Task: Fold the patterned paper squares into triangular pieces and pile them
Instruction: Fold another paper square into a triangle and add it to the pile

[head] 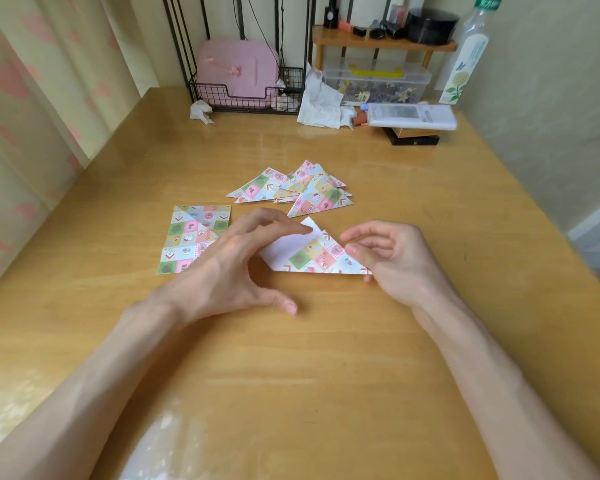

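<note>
Paper triangle (312,258) under outstretched left fingers (290,228); right fingers (362,252) curled at its corner, grip unclear.

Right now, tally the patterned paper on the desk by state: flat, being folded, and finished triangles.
Flat sheet: 1 showing; any beneath it are hidden
Piece being folded: 1
Finished triangles in the pile: at least 5; overlap hides the exact count
Total: at least 7
</note>
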{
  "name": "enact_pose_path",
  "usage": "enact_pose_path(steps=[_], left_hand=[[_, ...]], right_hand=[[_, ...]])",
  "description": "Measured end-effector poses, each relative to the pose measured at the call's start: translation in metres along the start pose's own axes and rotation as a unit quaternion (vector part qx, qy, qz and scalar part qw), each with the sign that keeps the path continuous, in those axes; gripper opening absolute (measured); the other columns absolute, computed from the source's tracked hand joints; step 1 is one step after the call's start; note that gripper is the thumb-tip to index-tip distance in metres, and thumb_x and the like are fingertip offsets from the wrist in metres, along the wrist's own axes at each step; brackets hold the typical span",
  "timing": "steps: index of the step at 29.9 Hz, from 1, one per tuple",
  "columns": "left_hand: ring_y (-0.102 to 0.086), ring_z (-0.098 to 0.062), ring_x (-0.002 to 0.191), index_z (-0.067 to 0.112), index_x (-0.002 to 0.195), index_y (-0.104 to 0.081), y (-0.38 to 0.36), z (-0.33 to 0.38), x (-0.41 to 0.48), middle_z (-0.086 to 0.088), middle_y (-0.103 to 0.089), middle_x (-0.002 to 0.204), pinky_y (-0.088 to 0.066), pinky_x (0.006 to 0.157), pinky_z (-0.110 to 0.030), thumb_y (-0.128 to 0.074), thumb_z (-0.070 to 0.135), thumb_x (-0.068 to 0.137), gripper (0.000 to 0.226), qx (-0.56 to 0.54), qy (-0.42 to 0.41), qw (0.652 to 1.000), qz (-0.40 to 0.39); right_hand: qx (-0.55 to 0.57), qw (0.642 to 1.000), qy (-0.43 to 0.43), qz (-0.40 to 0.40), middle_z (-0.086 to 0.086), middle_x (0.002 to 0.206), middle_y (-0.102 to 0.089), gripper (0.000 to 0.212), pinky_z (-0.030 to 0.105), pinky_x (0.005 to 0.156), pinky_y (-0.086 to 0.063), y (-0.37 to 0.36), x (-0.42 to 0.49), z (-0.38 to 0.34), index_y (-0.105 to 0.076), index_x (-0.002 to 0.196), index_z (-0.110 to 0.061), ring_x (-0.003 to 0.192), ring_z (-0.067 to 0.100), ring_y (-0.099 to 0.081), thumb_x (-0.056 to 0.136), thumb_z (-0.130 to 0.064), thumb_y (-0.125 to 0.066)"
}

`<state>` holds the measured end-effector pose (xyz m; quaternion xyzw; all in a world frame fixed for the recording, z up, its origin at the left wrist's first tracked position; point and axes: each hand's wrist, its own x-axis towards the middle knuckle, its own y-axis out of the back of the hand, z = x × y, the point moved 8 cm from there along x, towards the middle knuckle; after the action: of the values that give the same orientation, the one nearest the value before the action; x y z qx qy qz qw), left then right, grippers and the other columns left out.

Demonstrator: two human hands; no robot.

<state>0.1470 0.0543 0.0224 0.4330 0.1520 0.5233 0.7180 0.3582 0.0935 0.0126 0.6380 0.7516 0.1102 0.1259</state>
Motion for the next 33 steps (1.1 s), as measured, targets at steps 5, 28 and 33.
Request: enact_pose_path(steps=[5,28,33], left_hand=[[-0.058,-0.008,0.117,0.036,0.128,-0.067,0.016,0.013,-0.001,0.015,-0.057,0.125,-0.052,0.087,-0.035,-0.080,0.023,0.087,0.045,0.098,-0.054,0.989,0.092],[-0.061,-0.025,0.076,0.024,0.100,-0.077,-0.002,0.034,-0.004,0.004,-0.064,0.091,-0.051,0.058,-0.038,-0.075,0.022,0.091,0.009,0.234,-0.142,0.957,0.093],[-0.062,-0.020,0.077,0.027,0.099,-0.078,-0.006,0.037,-0.007,0.010,-0.070,0.093,-0.054,0.063,-0.037,-0.069,0.034,0.095,0.012,0.163,-0.153,0.972,0.070]], right_hand=[[0.001,0.999,-0.023,-0.032,0.002,0.089,-0.077,0.015,0.019,0.057,-0.050,0.008,0.003,0.008,-0.078,0.095,-0.019,0.073,0.005,-0.065,0.095,-0.006,-0.070],[-0.240,0.937,0.248,-0.044,-0.018,0.097,-0.066,0.010,0.023,0.094,-0.044,-0.026,-0.012,-0.025,-0.078,0.096,-0.032,0.100,0.004,-0.057,0.086,-0.035,-0.080],[-0.239,0.940,0.239,-0.038,-0.017,0.095,-0.069,0.007,0.027,0.093,-0.046,-0.024,-0.008,-0.018,-0.078,0.090,-0.030,0.098,0.005,-0.060,0.087,-0.036,-0.080]])
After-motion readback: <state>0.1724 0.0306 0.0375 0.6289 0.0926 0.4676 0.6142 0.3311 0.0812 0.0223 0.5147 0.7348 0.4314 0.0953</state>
